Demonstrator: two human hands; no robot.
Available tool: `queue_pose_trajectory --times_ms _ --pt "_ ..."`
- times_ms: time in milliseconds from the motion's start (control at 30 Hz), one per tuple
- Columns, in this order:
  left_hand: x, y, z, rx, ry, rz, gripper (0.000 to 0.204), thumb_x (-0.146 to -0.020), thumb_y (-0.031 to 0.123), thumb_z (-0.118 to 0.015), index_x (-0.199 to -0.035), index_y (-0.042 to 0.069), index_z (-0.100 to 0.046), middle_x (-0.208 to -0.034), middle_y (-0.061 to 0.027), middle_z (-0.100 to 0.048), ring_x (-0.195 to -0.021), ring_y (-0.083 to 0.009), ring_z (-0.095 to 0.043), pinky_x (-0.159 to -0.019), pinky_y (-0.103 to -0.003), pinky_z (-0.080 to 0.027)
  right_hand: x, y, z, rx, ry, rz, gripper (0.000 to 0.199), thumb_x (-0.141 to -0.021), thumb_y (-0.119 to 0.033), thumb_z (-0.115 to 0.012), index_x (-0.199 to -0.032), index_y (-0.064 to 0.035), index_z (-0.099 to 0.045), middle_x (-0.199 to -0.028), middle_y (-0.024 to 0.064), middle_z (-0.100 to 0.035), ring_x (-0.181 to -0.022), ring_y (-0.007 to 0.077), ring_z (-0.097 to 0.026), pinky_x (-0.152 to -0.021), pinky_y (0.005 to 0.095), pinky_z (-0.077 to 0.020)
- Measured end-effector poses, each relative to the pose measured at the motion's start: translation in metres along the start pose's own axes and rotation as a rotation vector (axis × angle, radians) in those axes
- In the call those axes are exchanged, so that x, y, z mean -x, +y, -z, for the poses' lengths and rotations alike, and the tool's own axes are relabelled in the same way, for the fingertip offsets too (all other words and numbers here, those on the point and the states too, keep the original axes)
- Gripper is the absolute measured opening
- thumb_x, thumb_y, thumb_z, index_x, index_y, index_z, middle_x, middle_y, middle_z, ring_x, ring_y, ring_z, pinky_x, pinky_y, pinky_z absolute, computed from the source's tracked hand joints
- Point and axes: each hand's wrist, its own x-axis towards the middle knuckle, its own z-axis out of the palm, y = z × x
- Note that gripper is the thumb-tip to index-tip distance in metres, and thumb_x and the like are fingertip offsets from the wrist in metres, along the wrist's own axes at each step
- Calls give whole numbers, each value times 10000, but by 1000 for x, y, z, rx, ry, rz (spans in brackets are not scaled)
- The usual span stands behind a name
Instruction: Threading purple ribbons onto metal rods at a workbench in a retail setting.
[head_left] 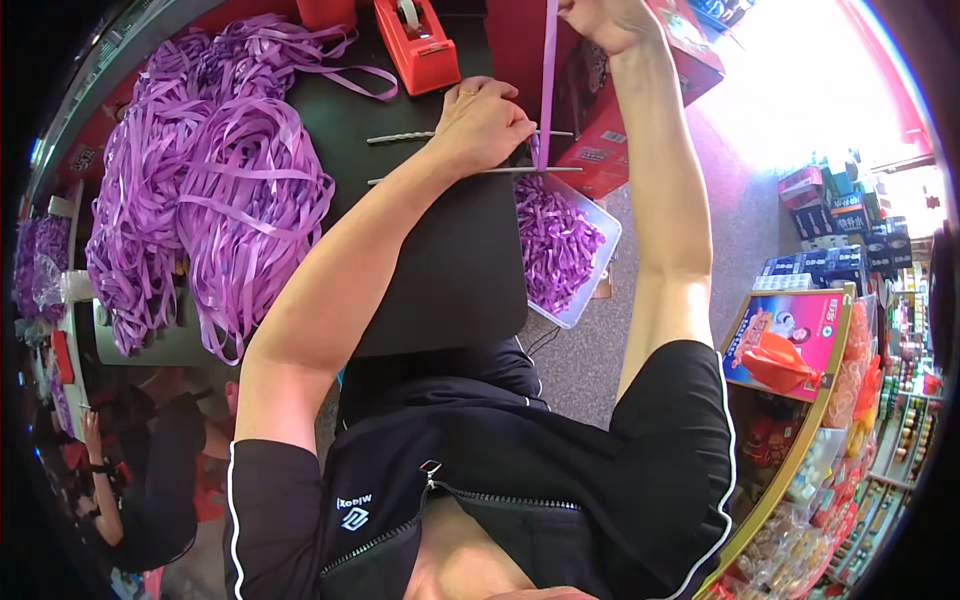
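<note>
My left hand (482,128) is closed over two thin metal rods (400,137) at the right edge of the black table; the rods stick out past the edge, and one looks twisted. A purple ribbon (548,85) runs up taut from beside the rods to my right hand (612,22), which is raised at the top of the view and pinches it. The ribbon's top end is cut off by the frame. Below the rod ends, a white plastic bin (612,228) holds a heap of purple ribbon pieces (560,240).
A large pile of purple ribbon (220,180) covers the left of the black table (430,270). A red tape dispenser (415,45) stands behind my left hand. Red boxes (600,150) are beyond the bin. A glass display case (790,400) stands at right; another person (150,470) sits at lower left.
</note>
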Motion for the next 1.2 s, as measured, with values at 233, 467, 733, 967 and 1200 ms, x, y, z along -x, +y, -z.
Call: queue_pose_trajectory --times_ms 233,467,733,967,1200 --pt "-4 7 2 2 -56 22 263 -826 275 -529 -901 115 -724 -1315 -84 -514 -1288 -280 -355 -1068 -455 -241 -23 90 97 -91 214 -146 235 -915 -273 -589 -1045 -92 -664 -805 -21 -627 -672 114 -548 -654 261 -462" --pt "3 6 6 3 0 42 211 -736 209 -589 -850 88 -718 -1299 -86 -526 -1265 -283 -385 -1064 -412 -271 -9 157 99 -179 333 -218 191 -864 -208 -634 -986 -68 -681 -899 15 -662 -816 122 -578 -772 294 -433" --pt "2 13 6 64 133 88 155 -678 125 -648 -814 92 -715 -1280 -99 -525 -1244 -305 -405 -1036 -398 -341 59 231 118 440 237 -127 194 -878 -198 -593 -960 -44 -678 -951 61 -669 -898 169 -597 -844 335 -444" --pt "5 9 3 46 136 45 182 -671 135 -661 -835 160 -736 -1302 -90 -512 -1255 -305 -394 -1064 -415 -302 202 261 74 788 346 -261 209 -857 -211 -606 -919 -24 -678 -871 69 -605 -807 181 -562 -784 330 -437" --pt "4 4 1 2 102 25 190 -676 168 -653 -846 159 -738 -1311 -79 -517 -1266 -281 -388 -1080 -420 -258 299 218 -26 1134 293 -20 190 -800 -202 -688 -954 -93 -716 -922 60 -563 -934 230 -511 -850 369 -391"
